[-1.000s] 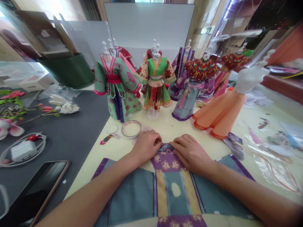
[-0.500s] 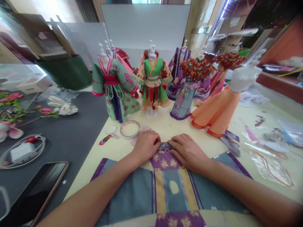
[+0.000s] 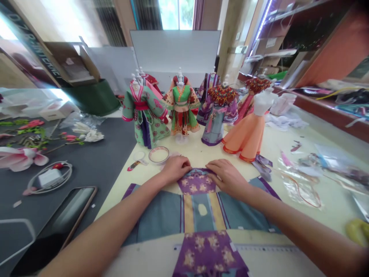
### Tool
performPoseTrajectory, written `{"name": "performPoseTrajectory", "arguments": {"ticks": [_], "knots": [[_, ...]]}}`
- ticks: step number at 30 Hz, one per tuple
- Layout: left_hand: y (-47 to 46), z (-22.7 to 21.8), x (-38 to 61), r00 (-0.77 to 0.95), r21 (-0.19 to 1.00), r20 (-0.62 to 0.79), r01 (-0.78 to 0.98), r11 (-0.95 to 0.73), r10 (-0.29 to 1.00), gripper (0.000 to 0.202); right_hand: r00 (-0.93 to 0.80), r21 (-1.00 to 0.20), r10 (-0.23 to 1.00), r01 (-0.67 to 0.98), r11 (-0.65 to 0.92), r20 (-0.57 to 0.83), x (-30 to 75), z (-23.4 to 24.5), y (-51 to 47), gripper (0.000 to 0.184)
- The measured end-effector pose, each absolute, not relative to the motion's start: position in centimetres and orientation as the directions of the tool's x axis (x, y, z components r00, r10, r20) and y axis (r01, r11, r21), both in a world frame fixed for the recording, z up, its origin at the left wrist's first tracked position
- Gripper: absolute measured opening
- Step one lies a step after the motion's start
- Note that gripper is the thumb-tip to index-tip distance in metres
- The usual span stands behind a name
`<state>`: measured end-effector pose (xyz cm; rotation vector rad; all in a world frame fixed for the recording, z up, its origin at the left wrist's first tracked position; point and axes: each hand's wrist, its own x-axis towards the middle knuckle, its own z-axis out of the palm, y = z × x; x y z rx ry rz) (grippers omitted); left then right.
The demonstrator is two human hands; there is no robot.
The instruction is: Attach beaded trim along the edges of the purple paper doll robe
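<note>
A small doll-sized garment [image 3: 198,185] lies spread flat on the pale tabletop. It has blue-grey side panels, yellow stripes, an oval hole in the middle, and purple flowered panels at its far and near ends. My left hand [image 3: 178,169] is at the far left corner of the far purple panel, fingers curled and thumb against the fabric edge. At the opposite corner, my right hand [image 3: 226,175] grips the same edge, its fingers close together. Between the two hands the far hem runs straight. Under the near end of the cloth passes a ruler [image 3: 265,249].
Dressed doll forms stand at the back, among them a green robe [image 3: 148,113] and an orange skirt [image 3: 245,134]. A tape roll [image 3: 158,154] lies beyond my left hand. A phone [image 3: 66,219] and a coiled cable [image 3: 52,177] rest on the dark surface at left. Plastic bags [image 3: 302,188] lie right.
My hands have moved slightly apart along the far edge, and more of the purple panel shows between them. The view has tilted up, and more of the garment's near end is visible.
</note>
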<state>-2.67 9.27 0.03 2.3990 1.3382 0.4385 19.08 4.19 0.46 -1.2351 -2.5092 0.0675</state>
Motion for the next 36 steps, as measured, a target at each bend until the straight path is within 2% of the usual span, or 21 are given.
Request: {"name": "performPoseTrajectory", "arguments": {"ticks": [6,11,14,22,31,36], "knots": [[10.0,0.5,-2.9,0.55,0.435,0.082,0.731,-0.526,0.831,0.018,-0.548,-0.162,0.778,0.775,0.611,0.308,19.2,0.6,2.8,0.021],[8.1,1.0,-3.4,0.5,0.378,0.207,0.752,-0.54,0.841,0.027,-0.507,-0.126,0.812,0.821,0.557,0.287,17.9,0.2,3.3,0.035],[6.2,0.7,-3.5,0.527,0.322,0.263,0.742,-0.588,0.808,0.03,-0.518,-0.11,0.808,0.819,0.563,0.28,17.5,-0.2,3.6,0.043],[4.0,-0.6,-3.5,0.638,0.18,0.244,0.71,-0.681,0.73,0.033,-0.597,-0.052,0.764,0.779,0.625,0.244,17.1,-0.7,3.6,0.052],[3.9,-0.4,-3.9,0.609,0.188,0.193,0.747,-0.638,0.77,0.04,-0.434,-0.19,0.854,0.848,0.495,0.286,18.4,-1.1,3.9,0.041],[3.9,0.7,-4.0,0.581,0.191,0.164,0.774,-0.603,0.797,0.041,-0.363,-0.223,0.878,0.87,0.439,0.312,19.7,0.1,3.0,0.039]]}}
